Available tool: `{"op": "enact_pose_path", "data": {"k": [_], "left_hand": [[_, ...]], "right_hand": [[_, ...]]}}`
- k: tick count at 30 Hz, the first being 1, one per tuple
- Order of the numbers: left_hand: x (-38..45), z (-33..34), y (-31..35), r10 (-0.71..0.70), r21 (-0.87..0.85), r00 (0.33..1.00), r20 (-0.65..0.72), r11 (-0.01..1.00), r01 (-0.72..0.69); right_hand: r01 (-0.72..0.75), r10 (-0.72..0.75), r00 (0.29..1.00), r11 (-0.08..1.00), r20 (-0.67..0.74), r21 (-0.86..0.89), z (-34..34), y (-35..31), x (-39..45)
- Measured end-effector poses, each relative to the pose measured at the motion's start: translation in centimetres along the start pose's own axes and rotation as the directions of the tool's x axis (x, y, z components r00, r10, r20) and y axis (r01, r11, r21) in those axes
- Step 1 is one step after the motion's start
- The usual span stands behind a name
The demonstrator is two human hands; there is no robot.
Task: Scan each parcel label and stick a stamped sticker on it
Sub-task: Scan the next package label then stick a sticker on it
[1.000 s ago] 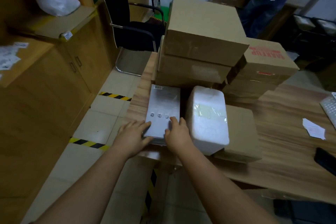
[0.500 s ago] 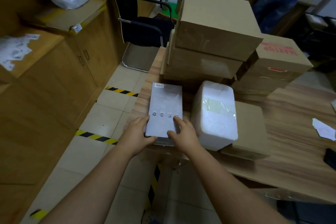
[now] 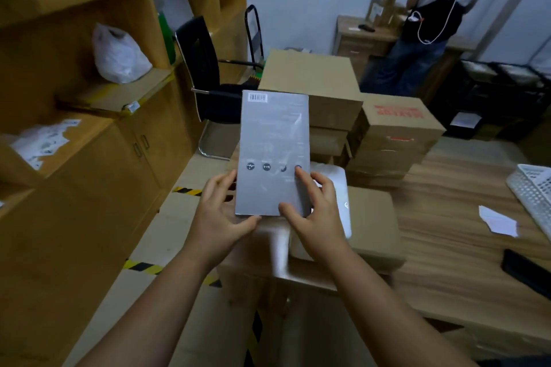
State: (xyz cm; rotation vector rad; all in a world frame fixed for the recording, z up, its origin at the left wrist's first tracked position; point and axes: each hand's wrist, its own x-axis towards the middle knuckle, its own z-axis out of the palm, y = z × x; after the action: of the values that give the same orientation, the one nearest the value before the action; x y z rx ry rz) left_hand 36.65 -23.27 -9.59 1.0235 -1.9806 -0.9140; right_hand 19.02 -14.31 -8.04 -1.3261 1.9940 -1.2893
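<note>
Grey flat parcel (image 3: 272, 152) at frame centre, raised above the surface (image 3: 465, 217), barcode label (image 3: 258, 97) at its upper left corner. Left hand (image 3: 219, 219) and right hand (image 3: 316, 214) grip lower edge, fingers clamped on both sides.

The flat grey shrink-wrapped box (image 3: 272, 155) covered most of the white foam parcel (image 3: 338, 205) behind it, and its small print was too faint to read. Red lettering on the brown cardboard carton (image 3: 399, 125) stayed blurred. The white plastic mesh basket (image 3: 533, 191) ran off the right edge. The standing person (image 3: 432, 24) lost their head to the top edge.
</note>
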Motion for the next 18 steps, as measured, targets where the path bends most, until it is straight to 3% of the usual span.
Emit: {"op": "enact_pose_path", "data": {"k": [8, 13, 18], "left_hand": [[1.1, 6.2, 8.5, 0.098, -0.092, 0.987, 0.125, 0.992, -0.087], [0.4, 12.8, 13.7, 0.071, -0.237, 0.955, 0.288, 0.971, -0.001], [-0.9, 19.7, 17.6, 0.062, -0.219, 0.962, 0.265, 0.976, -0.002]], "right_hand": [[0.029, -0.016, 0.994, 0.993, -0.104, 0.118, -10.7, 2.4, -1.4], [0.024, -0.003, 0.993, 0.985, -0.122, 0.171, -19.0, 6.0, -3.2], [-0.044, 0.059, 0.996, 0.982, -0.073, 0.186, -25.3, 10.7, -4.5]]}}
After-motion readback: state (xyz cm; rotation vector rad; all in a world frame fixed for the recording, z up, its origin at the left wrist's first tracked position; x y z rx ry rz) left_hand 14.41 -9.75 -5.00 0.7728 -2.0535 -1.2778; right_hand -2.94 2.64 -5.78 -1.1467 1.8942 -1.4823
